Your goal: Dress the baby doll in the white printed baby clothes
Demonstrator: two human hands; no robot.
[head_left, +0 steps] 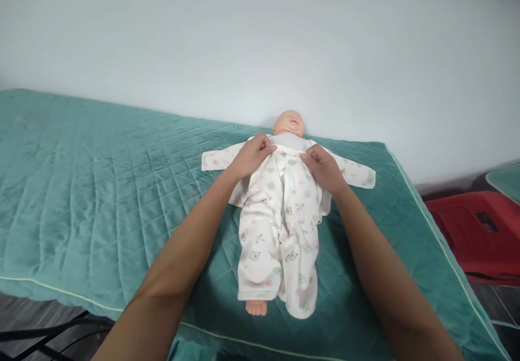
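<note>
A baby doll (289, 124) lies on its back, its head toward the wall. White patterned pants (264, 231) cover its legs and reach up over its belly. One bare foot (256, 307) shows below the left-hand cuff; the other cuff hides its foot. A matching long-sleeved top (357, 174) is spread with its sleeves out to both sides. My left hand (255, 155) pinches the pants' waistband at its left end. At the right end, my right hand (322, 167) has its fingers closed on the same waistband.
The doll lies on a green quilted bed cover (101, 188) with pale piping along its edges. Behind it rises a white wall (244, 52). A red plastic stool (479, 231) stands beyond the right edge, and dark metal bars (49, 331) show at lower left.
</note>
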